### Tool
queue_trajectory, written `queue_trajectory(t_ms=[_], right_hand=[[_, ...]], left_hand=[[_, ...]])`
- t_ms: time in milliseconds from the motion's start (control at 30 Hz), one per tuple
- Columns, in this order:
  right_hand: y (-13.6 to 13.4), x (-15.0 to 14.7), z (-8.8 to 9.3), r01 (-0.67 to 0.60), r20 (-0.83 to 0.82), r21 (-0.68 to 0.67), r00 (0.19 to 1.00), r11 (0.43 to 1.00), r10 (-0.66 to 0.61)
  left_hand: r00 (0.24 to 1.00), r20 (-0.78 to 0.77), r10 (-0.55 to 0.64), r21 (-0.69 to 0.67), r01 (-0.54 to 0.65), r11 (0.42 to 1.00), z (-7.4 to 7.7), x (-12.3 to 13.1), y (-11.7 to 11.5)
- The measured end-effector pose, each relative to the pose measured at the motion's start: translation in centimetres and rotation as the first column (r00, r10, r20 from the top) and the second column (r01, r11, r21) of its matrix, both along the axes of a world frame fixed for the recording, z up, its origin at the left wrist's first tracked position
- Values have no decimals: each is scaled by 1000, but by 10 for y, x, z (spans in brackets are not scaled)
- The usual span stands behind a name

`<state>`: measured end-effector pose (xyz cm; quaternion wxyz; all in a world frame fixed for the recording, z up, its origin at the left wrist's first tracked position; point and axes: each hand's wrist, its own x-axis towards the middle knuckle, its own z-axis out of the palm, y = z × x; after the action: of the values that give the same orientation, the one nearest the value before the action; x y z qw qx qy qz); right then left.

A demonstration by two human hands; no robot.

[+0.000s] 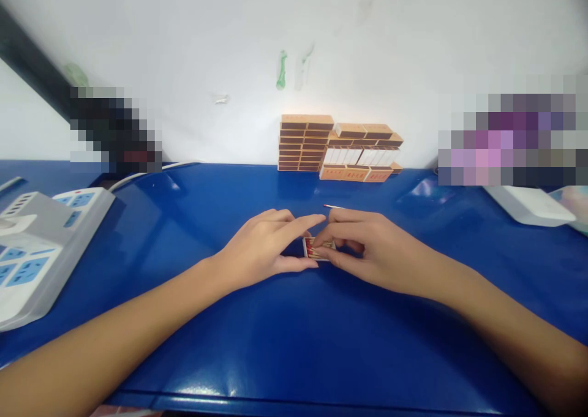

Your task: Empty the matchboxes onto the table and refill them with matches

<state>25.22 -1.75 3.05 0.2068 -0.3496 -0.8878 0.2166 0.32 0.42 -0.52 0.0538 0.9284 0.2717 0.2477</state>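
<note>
Head view: a pale wall (160, 31) rises behind a glossy blue table (275, 343). On the left sits a white power strip (59, 245), well apart from the work. Two bare hands meet near the middle: the left hand (260, 245) has its thumb and forefinger spread wide, while the right hand (374, 245) is drawn narrow, fingertips pointing down. Beyond them, against the wall, stand a left stack (305, 142) and a right stack (361, 154) of matchboxes, side by side. Between the hands lies a tray (304, 247), flat on the table, left thumb at its near edge. Inside are matches (310, 248), some red heads showing; the right fingertips are among them, though I cannot tell whether they pinch one. One loose match (333, 207) lies just beyond the right hand. The step appears to be setting the matches within the tray; the next move seems to call for a steady tray and light fingertip work.
</note>
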Motion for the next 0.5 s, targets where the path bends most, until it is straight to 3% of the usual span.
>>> queue_trajectory(t_ms=[500], right_hand=[[8, 9, 4, 38, 175, 81, 983, 996, -52]], left_hand=[[1000, 21, 17, -91, -15, 996, 3, 0, -2]])
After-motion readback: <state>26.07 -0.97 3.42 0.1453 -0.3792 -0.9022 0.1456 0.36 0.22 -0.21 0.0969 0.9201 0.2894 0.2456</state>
